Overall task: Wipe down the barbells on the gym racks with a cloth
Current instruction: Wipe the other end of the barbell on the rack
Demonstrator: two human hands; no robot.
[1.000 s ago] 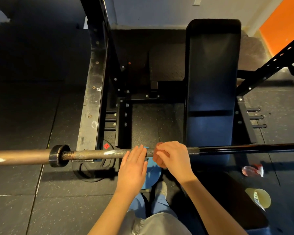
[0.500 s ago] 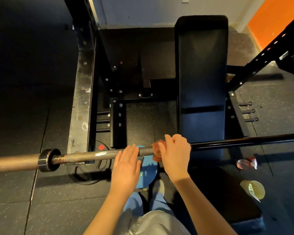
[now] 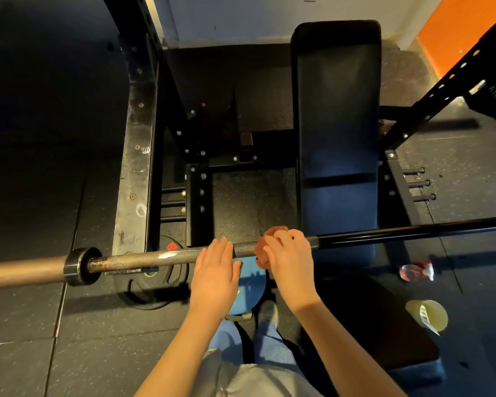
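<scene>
A long barbell lies across the view on the rack, its worn grey shaft running from a collar at the left to a black stretch at the right. My right hand grips a reddish-brown cloth wrapped around the shaft near the middle. Just left of it, my left hand rests flat on the shaft with straight fingers. Most of the cloth is hidden under my right hand.
A black padded bench stands beyond the bar. Rack uprights rise at the left and the right. On the floor lie a black weight plate, a blue plate, a spray bottle and a yellow cup.
My right hand has slid the cloth a little to the right along the shaft, opening a gap between the hands. My left hand stays flat on the bar.
</scene>
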